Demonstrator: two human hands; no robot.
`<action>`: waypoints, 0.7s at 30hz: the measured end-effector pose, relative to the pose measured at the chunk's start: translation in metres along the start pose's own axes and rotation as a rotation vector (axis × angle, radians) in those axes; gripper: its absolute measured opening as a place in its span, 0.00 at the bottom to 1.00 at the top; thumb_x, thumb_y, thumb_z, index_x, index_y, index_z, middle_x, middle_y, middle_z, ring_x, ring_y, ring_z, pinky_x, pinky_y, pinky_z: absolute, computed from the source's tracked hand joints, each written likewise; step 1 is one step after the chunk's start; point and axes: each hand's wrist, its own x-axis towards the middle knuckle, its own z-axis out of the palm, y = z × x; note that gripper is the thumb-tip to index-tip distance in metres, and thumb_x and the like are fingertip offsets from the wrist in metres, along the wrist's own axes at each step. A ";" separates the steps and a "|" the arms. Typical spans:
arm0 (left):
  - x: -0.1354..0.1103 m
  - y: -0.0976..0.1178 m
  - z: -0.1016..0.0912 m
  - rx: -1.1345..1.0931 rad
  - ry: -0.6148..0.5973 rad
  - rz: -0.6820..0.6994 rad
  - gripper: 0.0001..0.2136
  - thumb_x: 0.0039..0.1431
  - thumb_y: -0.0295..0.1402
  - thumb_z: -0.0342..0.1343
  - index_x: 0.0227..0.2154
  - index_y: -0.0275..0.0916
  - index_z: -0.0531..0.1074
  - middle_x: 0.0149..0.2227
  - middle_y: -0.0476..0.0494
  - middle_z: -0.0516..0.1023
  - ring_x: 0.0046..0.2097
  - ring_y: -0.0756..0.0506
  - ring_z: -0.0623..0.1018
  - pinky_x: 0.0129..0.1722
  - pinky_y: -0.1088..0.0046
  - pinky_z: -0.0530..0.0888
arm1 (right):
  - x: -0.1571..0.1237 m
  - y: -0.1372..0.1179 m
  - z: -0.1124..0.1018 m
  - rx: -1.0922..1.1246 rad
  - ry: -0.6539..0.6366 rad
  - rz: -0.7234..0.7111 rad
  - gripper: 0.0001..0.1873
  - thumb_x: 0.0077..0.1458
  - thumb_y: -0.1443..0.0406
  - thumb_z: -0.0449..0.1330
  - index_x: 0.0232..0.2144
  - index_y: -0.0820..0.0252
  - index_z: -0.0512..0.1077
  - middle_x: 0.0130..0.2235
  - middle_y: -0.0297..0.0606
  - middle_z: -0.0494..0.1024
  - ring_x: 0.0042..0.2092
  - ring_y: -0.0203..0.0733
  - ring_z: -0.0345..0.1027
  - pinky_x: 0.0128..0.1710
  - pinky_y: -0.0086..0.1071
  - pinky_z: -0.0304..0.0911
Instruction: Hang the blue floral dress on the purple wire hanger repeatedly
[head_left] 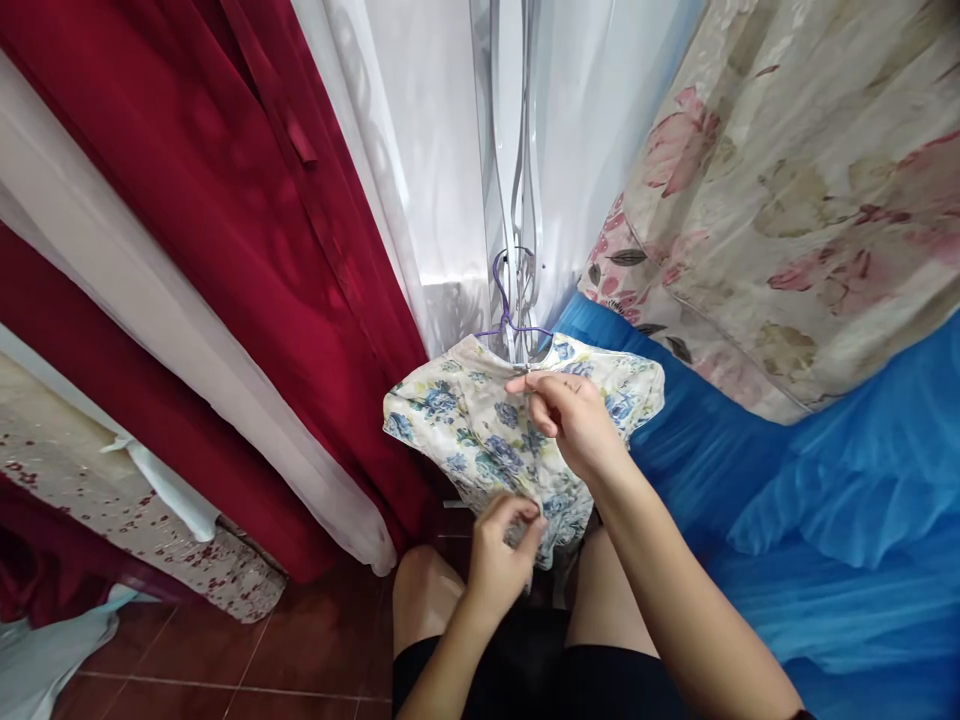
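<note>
A white floral top point(495, 432) with blue flowers and green leaves hangs in front of me on a purple wire hanger point(507, 322). My right hand point(564, 408) is at its neckline, fingers curled with the index finger pointing left along the edge. What its fingers pinch is too small to make out. Lower down, my left hand point(506, 545) has its thumb and fingertips brought together on the top's middle seam. The lower end of the top narrows between my knees, partly hidden by the left hand.
White metal rods point(517, 150) stand behind the hanger. Long red cloth point(300, 250) and white cloth point(187, 310) hang at the left. At the right hang a pink-flowered fabric point(787, 200) and a blue gathered fabric point(825, 500). Red-brown tiles point(300, 640) cover the floor.
</note>
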 end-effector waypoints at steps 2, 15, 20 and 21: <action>0.033 0.016 -0.021 0.007 0.135 0.090 0.06 0.65 0.32 0.58 0.42 0.40 0.75 0.38 0.42 0.79 0.40 0.45 0.78 0.43 0.69 0.74 | -0.007 0.004 0.000 -0.065 0.010 -0.025 0.15 0.57 0.61 0.56 0.30 0.65 0.79 0.12 0.25 0.61 0.15 0.30 0.46 0.19 0.29 0.44; 0.165 0.087 -0.079 0.196 0.271 0.472 0.09 0.70 0.34 0.52 0.37 0.38 0.76 0.36 0.45 0.77 0.41 0.46 0.76 0.45 0.69 0.70 | -0.002 0.056 -0.009 -0.296 0.024 0.021 0.15 0.54 0.60 0.54 0.21 0.60 0.72 0.11 0.25 0.60 0.15 0.31 0.49 0.19 0.29 0.44; 0.186 0.023 -0.137 -0.468 0.744 0.104 0.06 0.65 0.30 0.57 0.32 0.35 0.74 0.29 0.50 0.72 0.33 0.52 0.73 0.39 0.78 0.69 | -0.027 0.073 -0.014 -0.247 -0.050 0.113 0.15 0.53 0.61 0.53 0.21 0.60 0.72 0.10 0.25 0.60 0.14 0.30 0.47 0.19 0.28 0.43; 0.187 0.007 -0.144 -0.689 0.794 -0.055 0.07 0.65 0.27 0.57 0.30 0.36 0.72 0.27 0.52 0.70 0.31 0.53 0.72 0.38 0.79 0.69 | -0.030 0.073 -0.014 -0.234 -0.062 0.129 0.15 0.53 0.60 0.53 0.21 0.60 0.72 0.10 0.25 0.60 0.14 0.30 0.46 0.19 0.28 0.43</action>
